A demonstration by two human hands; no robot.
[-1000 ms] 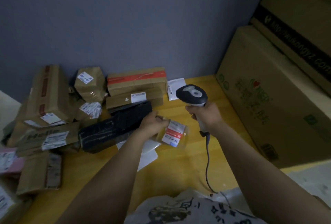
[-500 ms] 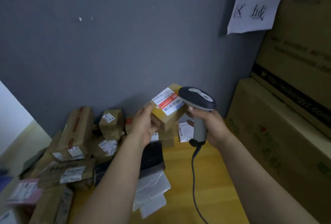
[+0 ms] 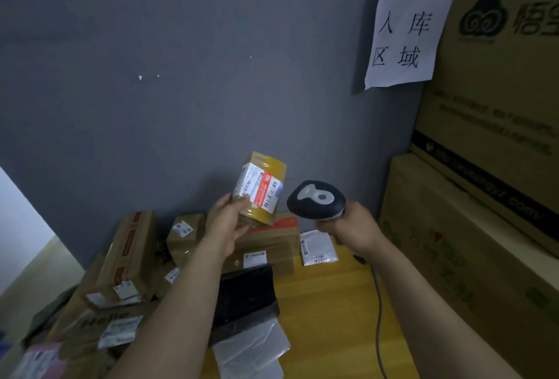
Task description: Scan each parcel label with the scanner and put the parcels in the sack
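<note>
1 small parcel (image 3: 260, 189), a brown box wrapped in glossy yellowish tape, is held up tilted in the left hand (image 3: 225, 221), which grips its lower corner. Its white label with a red band and barcodes faces the camera. The scanner (image 3: 316, 198), dark with a pale grey top panel, is gripped by the right hand (image 3: 354, 227) just right of the parcel, not touching it. Its grey cable (image 3: 378, 303) hangs below. More parcels lie piled on the table (image 3: 326, 303): brown boxes (image 3: 130, 254), a black bag (image 3: 245, 297), a white pouch (image 3: 317, 247).

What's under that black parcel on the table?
A pale plastic bag sticks out from beneath the black parcel at its near edge, on the yellow table. How far the bag runs under it, or whether anything else lies there, is hidden.
</note>
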